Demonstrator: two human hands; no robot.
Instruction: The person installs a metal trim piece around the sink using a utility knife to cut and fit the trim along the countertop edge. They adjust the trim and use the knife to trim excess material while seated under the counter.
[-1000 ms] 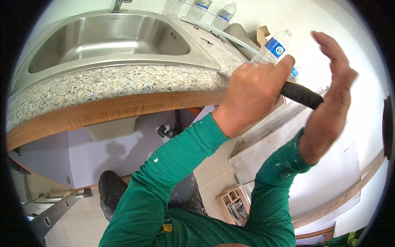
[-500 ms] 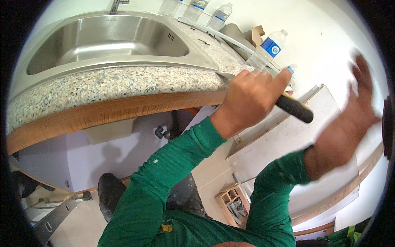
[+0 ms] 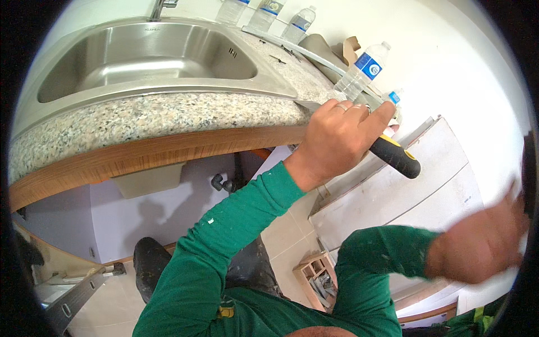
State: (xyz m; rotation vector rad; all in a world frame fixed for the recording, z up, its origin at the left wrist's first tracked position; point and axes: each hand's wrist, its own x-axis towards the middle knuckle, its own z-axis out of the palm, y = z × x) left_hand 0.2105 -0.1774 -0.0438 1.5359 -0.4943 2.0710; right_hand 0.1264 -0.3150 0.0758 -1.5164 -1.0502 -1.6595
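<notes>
My left hand [image 3: 339,132] is closed around a flat-bladed hand tool with a black-and-yellow handle [image 3: 396,157]. The handle's butt sticks out toward the right. A bit of grey metal blade [image 3: 306,105] shows beyond my fingers, over the front edge of the speckled granite countertop [image 3: 213,109]. Whether its tip touches the stone I cannot tell. My right hand [image 3: 477,247] is off at the far right, apart from the tool and smeared by motion, so its fingers cannot be read. A steel sink [image 3: 168,84] is set into the countertop.
Several plastic bottles [image 3: 359,70] stand along the wall behind the counter, near a long pale strip [image 3: 314,51]. Pale boards [image 3: 404,185] lean at the right. On the floor are a wooden box of scraps [image 3: 317,278] and a ladder [image 3: 73,295]. Below the sink is an open cabinet [image 3: 157,213].
My right hand has swung down and outward to the right. My left hand keeps its hold on the tool, whose handle end has dipped slightly.
</notes>
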